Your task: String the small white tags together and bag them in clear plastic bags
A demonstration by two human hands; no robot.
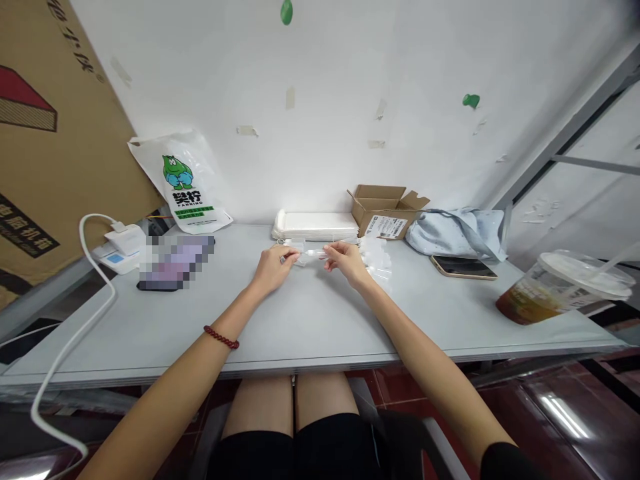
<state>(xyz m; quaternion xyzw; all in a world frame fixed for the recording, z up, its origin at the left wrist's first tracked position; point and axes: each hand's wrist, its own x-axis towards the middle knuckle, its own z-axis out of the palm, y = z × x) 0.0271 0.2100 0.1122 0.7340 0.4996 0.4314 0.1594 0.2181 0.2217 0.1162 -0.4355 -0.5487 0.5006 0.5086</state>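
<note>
My left hand [274, 268] and my right hand [346, 261] face each other above the grey table, fingers pinched. Between their fingertips stretches a small white piece [315, 253], thin toward the left end; it is too small to name. Both hands have closed on it, one at each end. Just right of my right hand lies a heap of small clear-and-white plastic pieces [379, 260]. Similar clear pieces [296, 245] show behind my left fingers. A stack of white padded envelopes [317, 225] rests behind the hands, against the wall.
At the back stand an open cardboard box [384, 220] and a light blue cloth bag [453, 230]. A phone [464, 267] and a drink cup [537, 300] are on the right. Leftward are a blurred-out phone [175, 265], white charger [125, 243] with cable, and plastic bag [185, 183].
</note>
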